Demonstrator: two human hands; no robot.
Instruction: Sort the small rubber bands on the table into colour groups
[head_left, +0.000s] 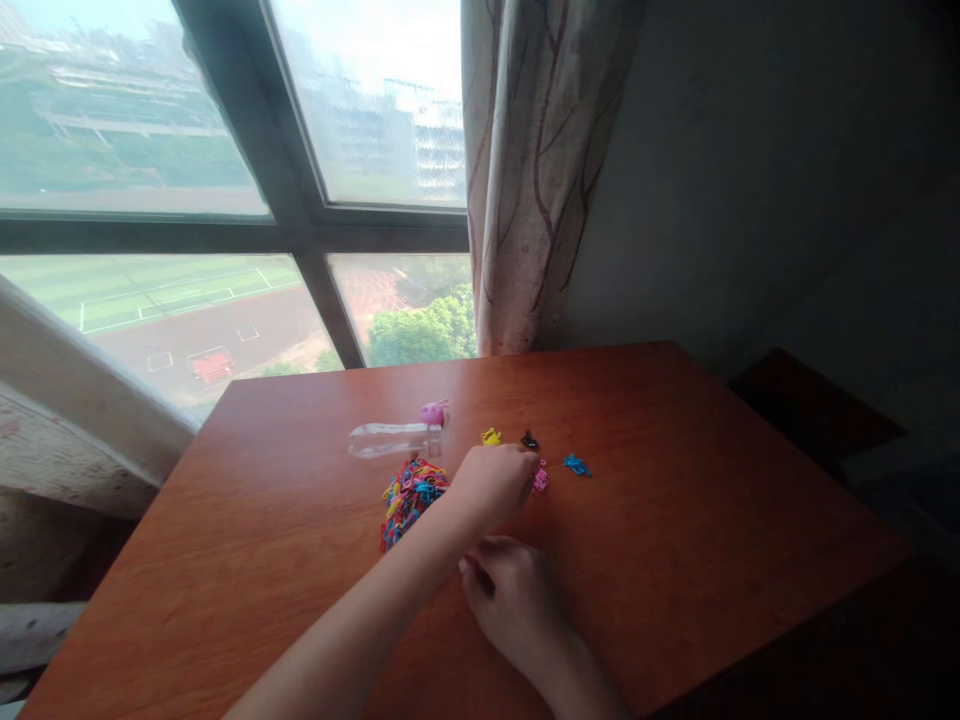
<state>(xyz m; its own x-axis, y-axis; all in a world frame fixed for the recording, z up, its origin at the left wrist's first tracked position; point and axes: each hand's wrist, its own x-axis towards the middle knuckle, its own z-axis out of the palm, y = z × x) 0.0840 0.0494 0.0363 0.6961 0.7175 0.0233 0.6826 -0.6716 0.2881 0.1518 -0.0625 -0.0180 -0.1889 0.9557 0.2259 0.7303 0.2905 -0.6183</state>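
Observation:
My left hand [496, 482] reaches across the table with its fingers drawn together, fingertips at a small pink cluster [540, 480]; what they pinch is hidden. Just left of that hand lies a heap of several small multicoloured pieces [409, 496]. Separate little groups sit beyond it: yellow [490, 437], black [529, 440] and blue [577, 465]. My right hand [517, 600] rests knuckles up on the table nearer to me, fingers curled under, with nothing visible in it.
A clear plastic bottle [390, 439] lies on its side with a pink cap [435, 411] by its mouth. The reddish wooden table [712, 520] stands against a window and a curtain [532, 170]. A dark piece of furniture [814, 405] is at the right.

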